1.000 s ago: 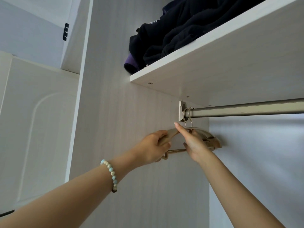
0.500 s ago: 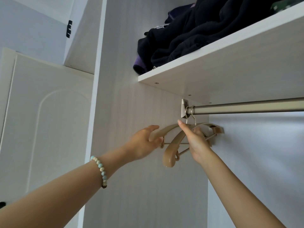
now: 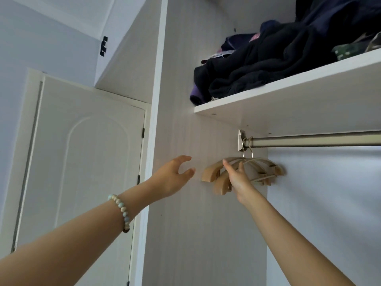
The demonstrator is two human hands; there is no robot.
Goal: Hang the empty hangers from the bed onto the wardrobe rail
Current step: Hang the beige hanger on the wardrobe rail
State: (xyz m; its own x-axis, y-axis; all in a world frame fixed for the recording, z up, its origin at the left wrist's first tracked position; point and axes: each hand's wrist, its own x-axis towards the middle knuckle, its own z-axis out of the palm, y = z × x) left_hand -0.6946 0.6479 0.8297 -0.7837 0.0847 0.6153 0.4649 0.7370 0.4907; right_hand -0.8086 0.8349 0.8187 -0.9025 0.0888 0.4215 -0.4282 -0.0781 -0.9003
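Wooden hangers [image 3: 208,174] on rail [image 3: 309,139], R hand [image 3: 237,180] touching one

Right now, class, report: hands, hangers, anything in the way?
Left hand open, off the hangers. Right hand open, fingers against them. Both hangers hooked on rail. No obstruction seen.

Setting: home bedroom, built-in wardrobe. Evidence: pale wood-grain wardrobe panel [image 3: 195,223]; metal hanging rail [image 3: 309,139] carrying two wooden hangers [image 3: 209,174]; white shelf [image 3: 309,104] above, bearing folded dark clothes [image 3: 257,67]; white panelled door [image 3: 86,172] at left; lilac wall [image 3: 41,38].
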